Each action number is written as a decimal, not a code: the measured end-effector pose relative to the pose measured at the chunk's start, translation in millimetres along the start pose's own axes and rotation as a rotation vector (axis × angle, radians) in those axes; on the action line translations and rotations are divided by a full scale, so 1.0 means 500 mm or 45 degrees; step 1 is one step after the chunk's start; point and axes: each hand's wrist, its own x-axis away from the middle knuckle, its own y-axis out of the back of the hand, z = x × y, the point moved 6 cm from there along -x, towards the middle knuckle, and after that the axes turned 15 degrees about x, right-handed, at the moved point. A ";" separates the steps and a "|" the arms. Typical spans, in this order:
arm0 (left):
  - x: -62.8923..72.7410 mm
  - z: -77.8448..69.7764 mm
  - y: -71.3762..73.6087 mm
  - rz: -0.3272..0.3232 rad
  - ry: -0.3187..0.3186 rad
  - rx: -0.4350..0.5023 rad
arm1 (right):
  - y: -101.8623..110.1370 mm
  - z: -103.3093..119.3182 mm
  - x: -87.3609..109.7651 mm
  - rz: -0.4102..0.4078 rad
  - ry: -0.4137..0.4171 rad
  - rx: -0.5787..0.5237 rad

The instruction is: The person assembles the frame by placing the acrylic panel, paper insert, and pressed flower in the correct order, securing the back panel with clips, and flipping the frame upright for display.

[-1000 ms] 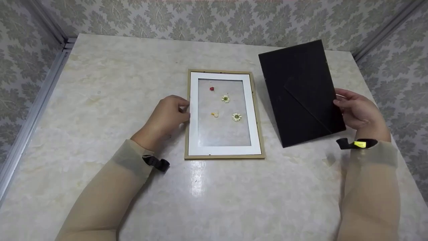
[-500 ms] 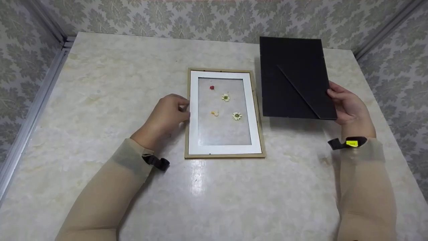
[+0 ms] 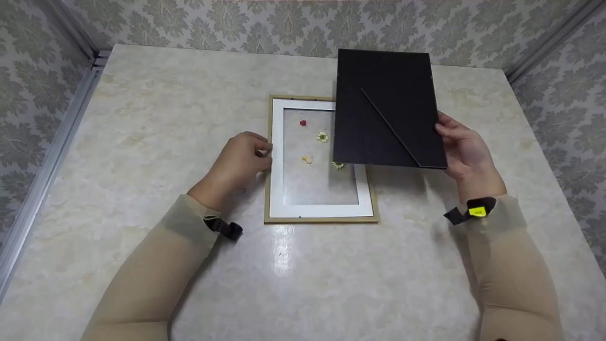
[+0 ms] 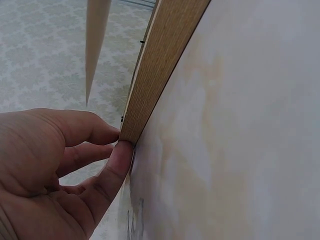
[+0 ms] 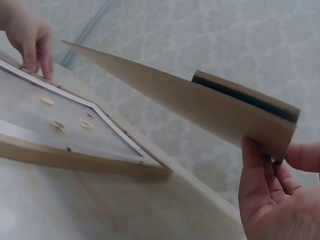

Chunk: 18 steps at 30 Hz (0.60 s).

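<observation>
A wooden picture frame (image 3: 322, 220) lies on the table with a white mat (image 3: 278, 166) and a clear pane inside. On the pane are a red dried flower (image 3: 303, 123), a daisy (image 3: 322, 137), a yellowish petal piece (image 3: 307, 159) and another daisy (image 3: 337, 166), partly hidden. My left hand (image 3: 236, 161) holds the frame's left edge by thumb and fingertips. My right hand (image 3: 466, 149) pinches the right edge of a black backing board (image 3: 388, 94), raised over the frame's right part. Its underside is brown in the right wrist view, and a diagonal stand flap (image 3: 390, 128) shows on top.
The marbled table (image 3: 189, 85) reaches back to a patterned wall (image 3: 236, 26). A metal rail (image 3: 57, 166) runs along its left side. Black straps (image 3: 480, 208) circle both wrists.
My right hand has carried the backing board leftward and turned it straighter, so it now overlaps the frame's upper right part. My left hand stays at the frame's left edge.
</observation>
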 end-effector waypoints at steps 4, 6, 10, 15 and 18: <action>-0.003 0.001 -0.001 -0.001 -0.004 0.005 | -0.025 -0.018 0.003 -0.051 -0.001 0.101; -0.003 0.001 -0.001 -0.001 -0.009 0.005 | -0.036 -0.028 0.005 -0.071 -0.009 0.154; -0.003 0.000 0.001 0.000 -0.021 -0.004 | -0.056 -0.051 0.007 -0.068 -0.043 0.237; -0.003 0.003 0.003 0.012 -0.024 -0.012 | -0.079 -0.083 0.007 0.009 -0.083 0.331; -0.002 0.002 0.004 0.017 -0.028 -0.011 | -0.091 -0.100 0.009 0.027 -0.090 0.414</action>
